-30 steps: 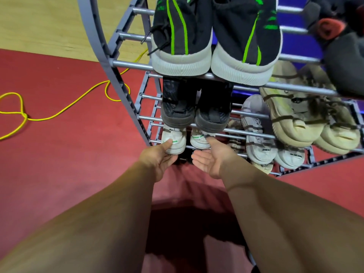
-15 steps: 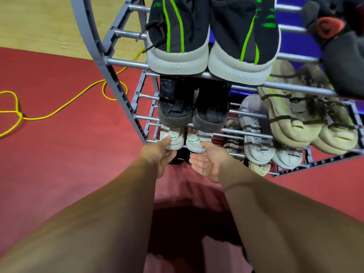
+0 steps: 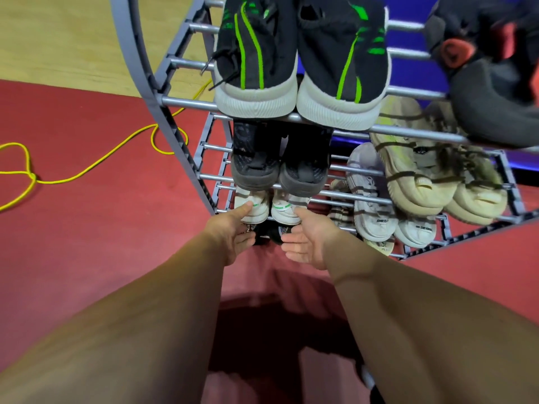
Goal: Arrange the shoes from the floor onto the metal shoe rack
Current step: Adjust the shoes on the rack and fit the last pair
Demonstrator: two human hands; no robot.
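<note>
The grey metal shoe rack [image 3: 186, 102] fills the upper view. Both arms reach down to its lowest tier. A pair of dark shoes [image 3: 269, 235] sits there, mostly hidden between my hands and under a white pair with green marks [image 3: 284, 209]. My left hand [image 3: 230, 237] curls its fingers around the left dark shoe, its thumb touching the white shoe above. My right hand [image 3: 307, 243] has its palm turned left beside the right dark shoe, fingers loose.
Upper tiers hold black shoes with green stripes [image 3: 300, 62], a dark grey pair [image 3: 280, 164], white sneakers [image 3: 370, 196], beige shoes [image 3: 423, 173] and a black-and-red pair [image 3: 490, 68]. A yellow cable [image 3: 87, 170] loops over the red floor at left.
Both hands stay at the lowest tier beside the dark pair. My right palm has opened a little. The view has shifted slightly.
</note>
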